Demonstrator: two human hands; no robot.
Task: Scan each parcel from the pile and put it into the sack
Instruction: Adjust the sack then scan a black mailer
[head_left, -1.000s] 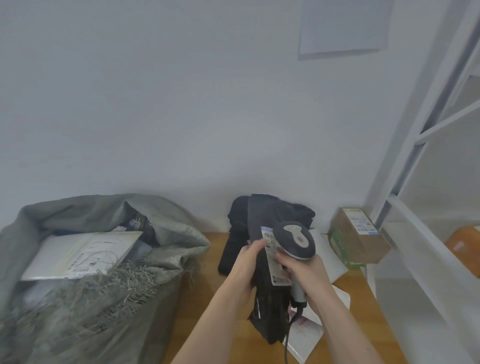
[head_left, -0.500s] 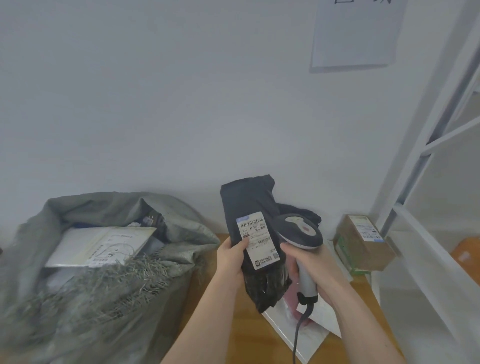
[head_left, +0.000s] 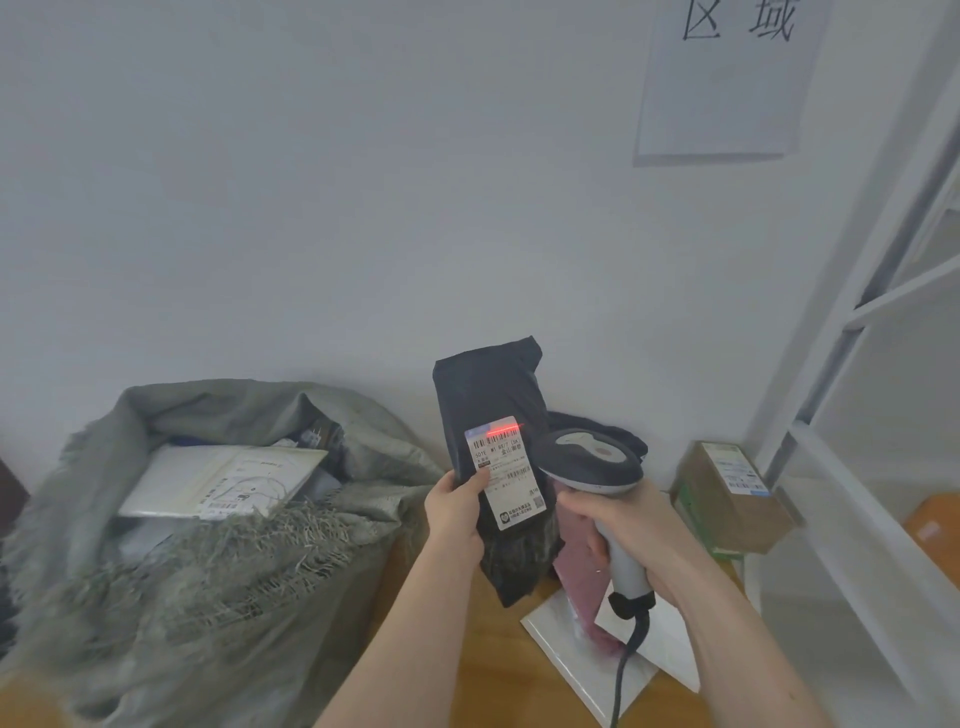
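Parcel (head_left: 488, 395): black plastic film, crinkled, with a smooth white paper label (head_left: 506, 475). Sack (head_left: 218, 561): coarse grey woven cloth, frayed rim. Scanner (head_left: 592, 462): smooth grey plastic. Worktop (head_left: 467, 675): matt wood. Box (head_left: 737, 504): brown cardboard.

Sack (head_left: 218, 561) left of table (head_left: 467, 675) (boxes (head_left: 737, 499) right).

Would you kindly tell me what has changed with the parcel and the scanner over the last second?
The left hand has lifted the black parcel upright and turned its label to face the camera; a red scan line now crosses the label's top barcode. The right hand still grips the scanner, aimed at it. The sack and cardboard box lie as before.
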